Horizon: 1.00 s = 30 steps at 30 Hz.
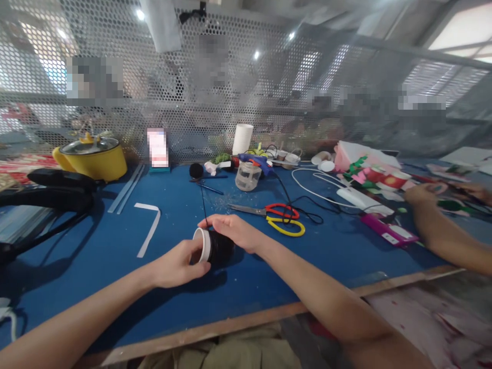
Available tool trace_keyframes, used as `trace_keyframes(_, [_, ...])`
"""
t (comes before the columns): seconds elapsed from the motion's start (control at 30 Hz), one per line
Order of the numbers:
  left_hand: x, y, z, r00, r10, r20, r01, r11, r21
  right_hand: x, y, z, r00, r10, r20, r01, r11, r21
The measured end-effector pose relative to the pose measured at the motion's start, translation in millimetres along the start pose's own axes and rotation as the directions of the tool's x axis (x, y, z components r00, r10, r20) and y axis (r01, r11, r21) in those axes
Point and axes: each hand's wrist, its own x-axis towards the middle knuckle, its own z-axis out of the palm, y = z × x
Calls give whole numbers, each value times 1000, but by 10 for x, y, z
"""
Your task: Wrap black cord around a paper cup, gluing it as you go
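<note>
A white cup wrapped in black yarn (215, 246) lies on its side on the blue table (96, 251). My left hand (177, 264) grips its white rim end with curled fingers. My right hand (234, 231) rests over the black wrapped part, fingers pressed on it. A thin black yarn strand (203, 202) runs from the cup back to a black yarn ball (196, 170).
Red and yellow scissors (279, 215) lie right of the cup. A glue gun (255, 160) rests on a clear jar (248, 176). A yellow pot (92, 157) stands far left, a white paper strip (149, 228) nearby. Another person's arm (442, 225) rests at right among craft items.
</note>
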Motion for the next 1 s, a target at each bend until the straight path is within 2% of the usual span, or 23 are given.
trace_keyframes(0.1, [-11,10,29,1000,21,-4,-21,995,95,18,21,23,995,94,-41,-82,966,244])
trace_keyframes(0.27, [-30,25,54,997,74,-3,-72,986,148,158,-2,-54,986,113,-121,-63,932,357])
trace_keyframes(0.4, [-43,42,65,996,95,-1,-94,988,125,551,-95,-226,972,178,-153,-111,923,369])
trace_keyframes(0.57, [-69,61,45,995,96,4,-96,995,17,1375,-153,-410,949,202,-240,-134,953,271])
trace_keyframes(0.7, [-75,48,17,999,-33,-9,32,997,-76,1912,-126,-476,930,176,-324,-143,982,123])
trace_keyframes(0.83, [-64,21,-15,997,-69,-34,63,986,-152,2164,-170,-570,916,52,-399,-87,994,-70])
trace_keyframes(0.93, [-63,17,-25,997,-69,-18,64,978,-199,2216,-225,-663,902,-25,-431,-66,979,-195])
trace_keyframes(1.0, [-64,16,-26,997,-75,-13,71,974,-216,2187,-221,-700,903,-33,-429,-87,962,-258])
